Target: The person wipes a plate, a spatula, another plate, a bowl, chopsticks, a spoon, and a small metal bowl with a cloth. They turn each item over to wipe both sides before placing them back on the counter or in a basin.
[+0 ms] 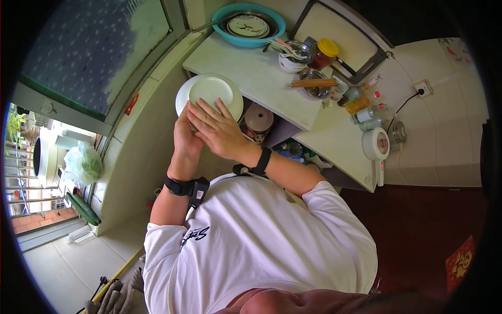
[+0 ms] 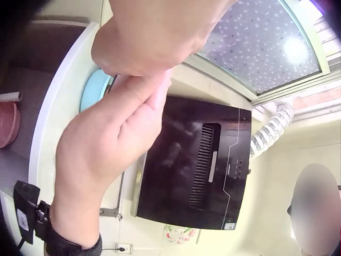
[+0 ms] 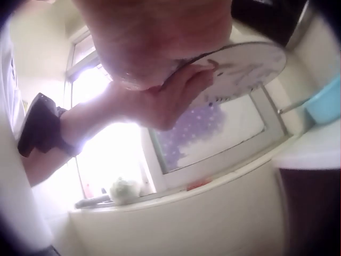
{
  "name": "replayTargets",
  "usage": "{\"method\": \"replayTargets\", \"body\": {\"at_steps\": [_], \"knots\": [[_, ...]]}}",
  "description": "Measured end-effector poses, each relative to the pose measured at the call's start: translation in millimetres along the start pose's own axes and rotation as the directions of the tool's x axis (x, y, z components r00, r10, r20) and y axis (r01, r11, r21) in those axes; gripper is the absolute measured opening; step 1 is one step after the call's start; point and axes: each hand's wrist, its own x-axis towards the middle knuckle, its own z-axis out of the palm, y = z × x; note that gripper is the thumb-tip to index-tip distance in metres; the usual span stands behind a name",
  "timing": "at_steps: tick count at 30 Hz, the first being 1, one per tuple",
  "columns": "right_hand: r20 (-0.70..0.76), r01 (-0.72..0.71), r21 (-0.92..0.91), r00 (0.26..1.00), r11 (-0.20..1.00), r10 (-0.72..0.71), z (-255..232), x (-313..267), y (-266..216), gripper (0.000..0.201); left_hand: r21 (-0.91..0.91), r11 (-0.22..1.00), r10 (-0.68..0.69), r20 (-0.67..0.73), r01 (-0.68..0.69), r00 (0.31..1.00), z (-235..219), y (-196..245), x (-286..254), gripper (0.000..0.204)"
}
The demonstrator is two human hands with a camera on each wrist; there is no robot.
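Observation:
In the head view a round white plate (image 1: pixel 234 99) is held with its ringed underside up. Its patterned face (image 3: pixel 250 64) shows from below in the right wrist view. My left hand (image 1: pixel 186 138) grips the near rim, with fingers (image 3: pixel 192 82) beneath it. Over the upturned back lies my right hand (image 1: pixel 222 133), its fingers straight and overlapping the left hand. The left wrist view shows both hands, the right hand (image 2: pixel 109 138) below the left hand (image 2: pixel 154 34); the plate is hidden there.
A counter (image 1: pixel 209 57) carries a turquoise basin (image 1: pixel 222 32) with dishes, bowls, chopsticks (image 1: pixel 314 82) and a yellow-lidded jar (image 1: pixel 328 48). Several bottles stand along the wall. A pot (image 1: pixel 259 118) sits under the counter. Cucumbers (image 1: pixel 83 209) and a plastic bag (image 1: pixel 83 163) are by the window.

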Motion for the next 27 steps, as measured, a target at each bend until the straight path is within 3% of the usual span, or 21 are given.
{"method": "replayTargets", "body": {"at_steps": [2,4,5,6,7,8,9,11,13,14,16,20,22,24,26,27], "knots": [[-0.009,0.023,-0.010,1.000,1.000,-0.023,0,4,6,0.052,-0.014,0.999,-0.042,0.082,0.043,0.996,-6,4,4,0.044],[0.009,0.150,-0.054,0.989,0.987,-0.149,-14,6,29,0.046,-0.024,0.999,-0.043,0.074,0.045,0.996,-3,9,0,0.044],[-0.183,0.128,-0.056,0.974,0.990,-0.136,-20,4,47,0.032,-0.036,0.998,-0.043,0.071,0.045,0.997,1,13,-1,0.045],[-0.326,-0.075,0.143,0.938,0.987,0.118,-17,-7,64,0.027,-0.036,0.998,-0.043,0.073,0.046,0.996,6,18,-6,0.045],[-0.406,-0.232,0.357,0.834,0.905,0.374,-17,-15,80,0.022,-0.061,0.997,-0.050,0.064,0.054,0.997,12,24,-13,0.045],[-0.465,-0.270,0.416,0.758,0.868,0.458,-23,-18,94,0.019,-0.087,0.994,-0.056,0.049,0.060,0.997,14,27,-16,0.045],[-0.155,-0.483,0.688,0.632,0.542,0.759,-28,-33,99,0.017,-0.080,0.996,-0.035,0.014,0.036,0.999,13,29,-13,0.045],[-0.183,-0.549,0.389,0.741,0.740,0.646,-11,-72,122,0.024,-0.089,0.995,-0.035,0.015,0.036,0.999,8,33,-6,0.044],[-0.123,-0.605,0.171,0.770,0.777,0.626,4,-102,117,0.036,-0.096,0.995,-0.037,0.024,0.039,0.999,9,37,1,0.044],[-0.123,-0.607,0.172,0.768,0.776,0.628,15,-118,117,0.036,-0.090,0.995,-0.036,0.029,0.038,0.999,9,39,3,0.044],[0.038,-0.695,-0.013,0.718,0.719,0.695,39,-146,120,0.039,-0.080,0.996,-0.038,0.034,0.041,0.999,9,45,6,0.045],[0.055,-0.626,-0.010,0.779,0.780,0.625,82,-159,127,0.044,-0.106,0.993,-0.048,0.062,0.054,0.997,12,54,10,0.045],[0.247,-0.582,-0.113,0.769,0.805,0.590,95,-145,123,0.043,-0.095,0.995,-0.037,0.058,0.042,0.998,6,58,11,0.045],[0.294,-0.562,-0.135,0.764,0.816,0.575,108,-135,116,0.044,-0.116,0.993,-0.027,0.062,0.034,0.998,-7,64,15,0.046],[0.371,-0.640,-0.180,0.659,0.747,0.654,123,-128,112,0.044,-0.125,0.992,-0.018,0.041,0.023,0.999,-20,72,14,0.046],[0.382,-0.632,-0.177,0.662,0.754,0.645,133,-128,114,0.044,-0.129,0.991,-0.013,0.030,0.017,0.999,-26,76,13,0.046]]}}
